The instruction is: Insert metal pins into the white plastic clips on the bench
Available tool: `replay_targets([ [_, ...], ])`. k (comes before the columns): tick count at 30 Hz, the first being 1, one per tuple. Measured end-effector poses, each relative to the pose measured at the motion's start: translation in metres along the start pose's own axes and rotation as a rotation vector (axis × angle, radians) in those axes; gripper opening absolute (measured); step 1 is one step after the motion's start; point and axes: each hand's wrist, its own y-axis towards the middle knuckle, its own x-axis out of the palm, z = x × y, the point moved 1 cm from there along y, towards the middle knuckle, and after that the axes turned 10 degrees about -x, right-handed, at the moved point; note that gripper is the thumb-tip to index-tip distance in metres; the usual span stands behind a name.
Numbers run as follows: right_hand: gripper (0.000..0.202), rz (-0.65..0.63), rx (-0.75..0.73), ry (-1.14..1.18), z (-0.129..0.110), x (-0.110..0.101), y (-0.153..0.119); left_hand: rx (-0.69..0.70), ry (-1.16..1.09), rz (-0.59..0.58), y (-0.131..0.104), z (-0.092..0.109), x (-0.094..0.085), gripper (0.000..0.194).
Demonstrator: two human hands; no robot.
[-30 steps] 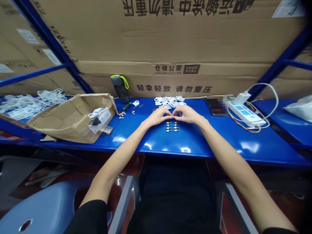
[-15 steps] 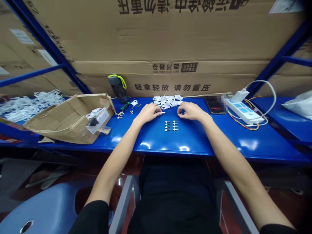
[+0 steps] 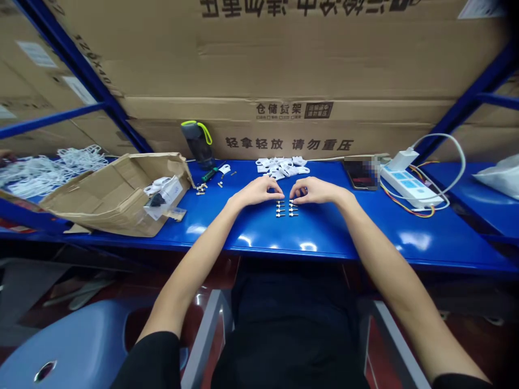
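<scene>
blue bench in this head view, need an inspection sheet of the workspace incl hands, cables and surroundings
Surface: blue tabletop, glossy, showing light reflections
Parts: small pins in two columns; white pieces heaped beyond
Clutter: open cardboard box, bottle, green-handled tool, phone
Hands: left hand at one column's far end, right hand at the other's; grip unclear
Cables: white cable looping near power strip, coloured wires beside it
Surroundings: large cardboard sheet behind, blue frame post, stool lower left
</scene>
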Motion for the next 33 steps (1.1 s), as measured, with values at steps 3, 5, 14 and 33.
replay_targets([
  [3, 0.024, 0.005, 0.007, -0.020, 0.000, 0.001, 0.001, -0.004, -0.002, 0.005, 0.001, -0.002, 0.003, 0.032],
  [5, 0.022, 0.013, 0.005, -0.041, -0.002, 0.002, 0.002, 0.020, 0.019, -0.008, 0.003, -0.001, 0.006, 0.030],
  [14, 0.022, 0.114, -0.051, -0.039, -0.005, 0.007, 0.009, 0.041, 0.073, 0.052, 0.009, -0.003, 0.012, 0.028],
  [33, 0.014, 0.054, 0.031, -0.152, 0.003, 0.009, 0.006, 0.043, 0.088, 0.035, 0.008, 0.000, 0.014, 0.025],
])
